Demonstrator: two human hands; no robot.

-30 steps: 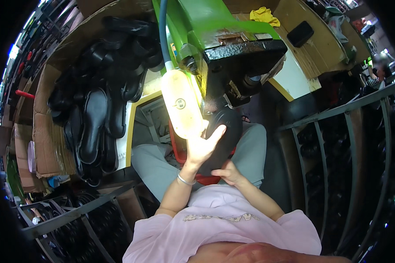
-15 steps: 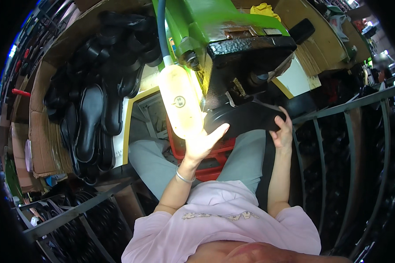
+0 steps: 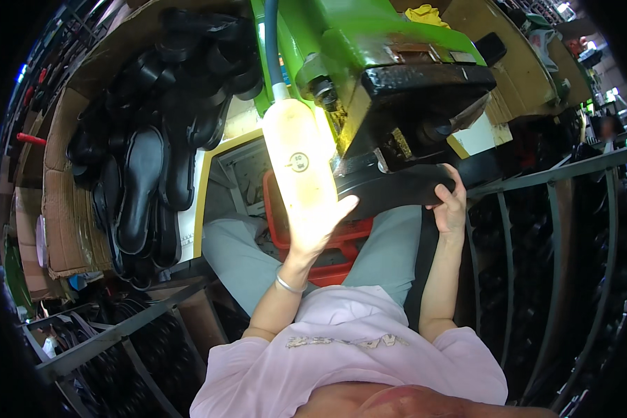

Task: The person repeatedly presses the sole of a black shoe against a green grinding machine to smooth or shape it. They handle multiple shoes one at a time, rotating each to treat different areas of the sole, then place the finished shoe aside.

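A black shoe sole (image 3: 404, 189) lies crosswise under the dark head of a green machine (image 3: 425, 42), its smooth side facing me. My right hand (image 3: 451, 205) grips the sole's right end, fingers curled over it. At the left end is my left hand (image 3: 312, 226), with the thumb stretched along the sole. A lit, oval work lamp (image 3: 296, 157) on a blue-grey cable hangs in front and hides most of the left fingers. The sole's upper edge is up against the machine's small metal parts; whether it touches them I cannot tell.
A cardboard box (image 3: 63, 230) at the left is heaped with black shoe soles (image 3: 141, 188). A red plastic crate (image 3: 338, 259) sits between my knees. Metal racks (image 3: 554, 209) stand close on both sides. More cardboard (image 3: 515, 70) and a yellow cloth (image 3: 426, 14) are behind the machine.
The sole has tilted and shows more of its smooth side, while both hands stay at its ends. Machine and lamp sit further right in the picture as the view shifts.
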